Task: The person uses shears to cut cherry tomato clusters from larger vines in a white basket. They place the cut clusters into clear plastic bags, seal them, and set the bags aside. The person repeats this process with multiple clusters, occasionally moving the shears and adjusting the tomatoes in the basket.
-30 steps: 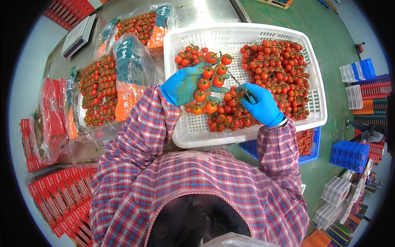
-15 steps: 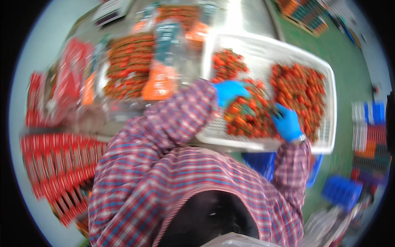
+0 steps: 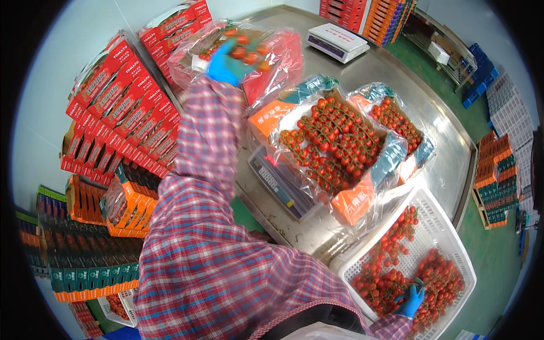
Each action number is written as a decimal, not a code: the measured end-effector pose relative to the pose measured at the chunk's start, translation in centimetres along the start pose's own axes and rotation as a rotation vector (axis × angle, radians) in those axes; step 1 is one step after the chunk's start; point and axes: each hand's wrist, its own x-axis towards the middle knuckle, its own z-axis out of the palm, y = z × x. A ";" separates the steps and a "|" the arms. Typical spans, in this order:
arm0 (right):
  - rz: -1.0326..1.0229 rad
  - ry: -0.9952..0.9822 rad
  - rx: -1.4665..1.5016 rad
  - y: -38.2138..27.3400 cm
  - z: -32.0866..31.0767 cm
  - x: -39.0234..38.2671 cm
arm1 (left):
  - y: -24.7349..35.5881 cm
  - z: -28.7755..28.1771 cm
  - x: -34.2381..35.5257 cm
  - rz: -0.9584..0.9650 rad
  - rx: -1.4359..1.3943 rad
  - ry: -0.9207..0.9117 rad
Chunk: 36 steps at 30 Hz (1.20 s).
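Head view: our left hand (image 3: 226,68), blurred, grips a tomato cluster (image 3: 247,52) over the plastic-wrapped red box (image 3: 259,86) on the table (image 3: 396,79); our right hand (image 3: 412,301) is among tomatoes (image 3: 445,277) in the white basket (image 3: 462,241), and we cannot tell whether it pinches anything

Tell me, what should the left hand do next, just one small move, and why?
Probably lower the tomato bunch gently into the red box wrapped in clear plastic. The left hand holds the bunch, though blurred, right over that box, and the neighbouring plastic-wrapped box is already filled with tomatoes on their vines.
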 end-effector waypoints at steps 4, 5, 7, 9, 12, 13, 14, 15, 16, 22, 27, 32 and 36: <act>-0.015 0.126 0.014 0.4 -0.4 -0.2 | 9.6 -10.3 5.7 0.028 0.257 0.585; 0.010 0.156 0.005 0.5 -0.5 -0.1 | 11.1 -11.9 6.2 0.044 0.320 0.698; 0.055 0.229 0.007 0.7 -0.7 0.2 | 12.9 -12.8 6.0 0.033 0.620 0.855; 0.046 0.232 -0.022 0.7 -1.0 0.2 | 12.4 -10.3 5.0 0.143 0.803 0.846; 0.072 0.201 -0.014 0.4 -1.7 0.2 | 4.9 -1.5 1.5 0.334 0.714 0.226; 0.060 0.235 0.030 0.3 -1.9 0.2 | 0.6 2.1 0.4 0.239 0.764 -0.156; -0.014 0.207 0.036 0.1 -2.3 0.3 | -4.0 5.8 -1.2 0.078 0.783 -0.484; -0.004 0.206 0.178 0.1 -2.7 0.3 | -9.6 9.1 -3.2 -0.091 0.856 -0.638; 0.004 0.256 0.118 -0.3 -3.3 0.4 | -14.8 12.1 -5.6 -0.232 0.885 -0.826; -0.281 0.422 0.253 -1.7 -4.0 0.0 | -43.4 22.6 -22.2 -0.443 1.159 -1.848; -0.226 0.547 0.303 -2.7 -3.6 -0.2 | -54.1 23.7 -32.7 -0.391 1.445 -1.845; -0.264 0.452 0.347 -2.5 -3.9 -0.4 | -55.4 22.3 -31.7 -0.786 1.268 -1.400; -0.228 0.345 0.307 -2.6 -3.3 -0.6 | -52.1 22.1 -27.1 -1.682 0.354 -0.627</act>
